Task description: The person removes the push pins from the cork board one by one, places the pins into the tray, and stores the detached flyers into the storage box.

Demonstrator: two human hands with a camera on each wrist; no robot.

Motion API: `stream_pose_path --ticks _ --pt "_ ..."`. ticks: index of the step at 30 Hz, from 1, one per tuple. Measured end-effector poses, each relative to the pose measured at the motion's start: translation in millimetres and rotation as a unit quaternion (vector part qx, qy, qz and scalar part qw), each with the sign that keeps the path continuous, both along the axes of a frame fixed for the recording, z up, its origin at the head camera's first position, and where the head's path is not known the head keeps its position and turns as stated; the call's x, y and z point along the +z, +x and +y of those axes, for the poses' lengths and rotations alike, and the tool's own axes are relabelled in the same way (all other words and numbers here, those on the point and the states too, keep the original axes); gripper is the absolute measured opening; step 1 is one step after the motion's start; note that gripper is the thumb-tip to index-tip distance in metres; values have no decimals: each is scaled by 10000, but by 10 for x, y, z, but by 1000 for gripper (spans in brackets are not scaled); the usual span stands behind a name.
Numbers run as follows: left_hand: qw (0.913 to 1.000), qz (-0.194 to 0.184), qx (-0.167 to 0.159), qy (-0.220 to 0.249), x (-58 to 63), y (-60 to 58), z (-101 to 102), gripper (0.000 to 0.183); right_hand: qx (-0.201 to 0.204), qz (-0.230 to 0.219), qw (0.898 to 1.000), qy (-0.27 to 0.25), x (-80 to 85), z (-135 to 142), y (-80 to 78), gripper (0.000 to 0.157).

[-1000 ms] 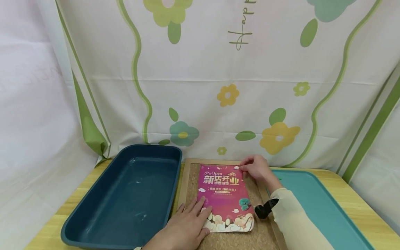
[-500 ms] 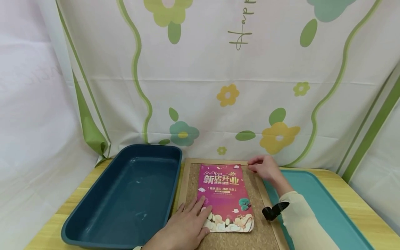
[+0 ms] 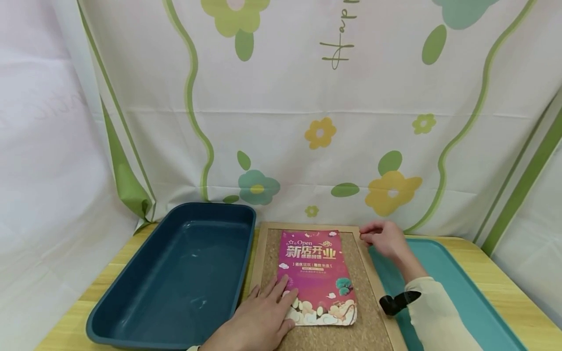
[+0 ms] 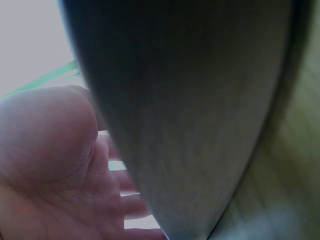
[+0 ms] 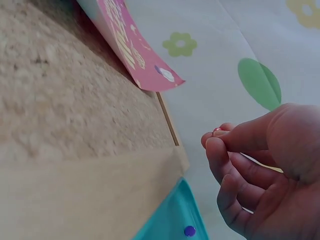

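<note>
A pink-purple poster (image 3: pixel 313 278) with gold lettering lies on a wood-framed cork board (image 3: pixel 371 321). My left hand (image 3: pixel 263 312) rests with fingers spread on the poster's lower left part and the cork beside it. Beyond the board's far right corner, my right hand (image 3: pixel 386 239) pinches a small red pin (image 5: pixel 217 130) between thumb and fingertips, most of it hidden by them. The poster's far right corner (image 5: pixel 162 80) curls up off the cork in the right wrist view. In the left wrist view, a large dark curved surface (image 4: pixel 185 125) covers part of the left hand.
A deep dark-blue tray (image 3: pixel 250 234) stands left of the board. Along the right side lies a shallow teal tray (image 3: pixel 456 287), with a purple round bead-like thing (image 5: pixel 189 231) in it. A flowered cloth (image 3: pixel 281 146) hangs behind the wooden table (image 3: pixel 513 282).
My right hand has moved from the poster's far right corner to the right, past the board's frame. The left hand and the poster have stayed where they were.
</note>
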State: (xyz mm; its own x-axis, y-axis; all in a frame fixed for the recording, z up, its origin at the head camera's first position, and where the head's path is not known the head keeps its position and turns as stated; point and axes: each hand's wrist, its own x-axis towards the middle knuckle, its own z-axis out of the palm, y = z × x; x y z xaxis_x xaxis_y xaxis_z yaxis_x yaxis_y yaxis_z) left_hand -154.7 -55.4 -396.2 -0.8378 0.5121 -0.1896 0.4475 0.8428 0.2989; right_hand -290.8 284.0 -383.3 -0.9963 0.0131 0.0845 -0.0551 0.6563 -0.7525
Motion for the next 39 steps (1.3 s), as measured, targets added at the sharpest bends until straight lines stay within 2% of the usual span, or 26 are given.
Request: stream_pose_path --ticks 18,39 --pt "10000 48 -8 0 -18 -9 4 62 -164 96 9988 -462 -79 179 98 21" --pt "10000 -13 -77 40 -7 -4 -13 60 -315 13 9994 -152 -82 365 176 23"
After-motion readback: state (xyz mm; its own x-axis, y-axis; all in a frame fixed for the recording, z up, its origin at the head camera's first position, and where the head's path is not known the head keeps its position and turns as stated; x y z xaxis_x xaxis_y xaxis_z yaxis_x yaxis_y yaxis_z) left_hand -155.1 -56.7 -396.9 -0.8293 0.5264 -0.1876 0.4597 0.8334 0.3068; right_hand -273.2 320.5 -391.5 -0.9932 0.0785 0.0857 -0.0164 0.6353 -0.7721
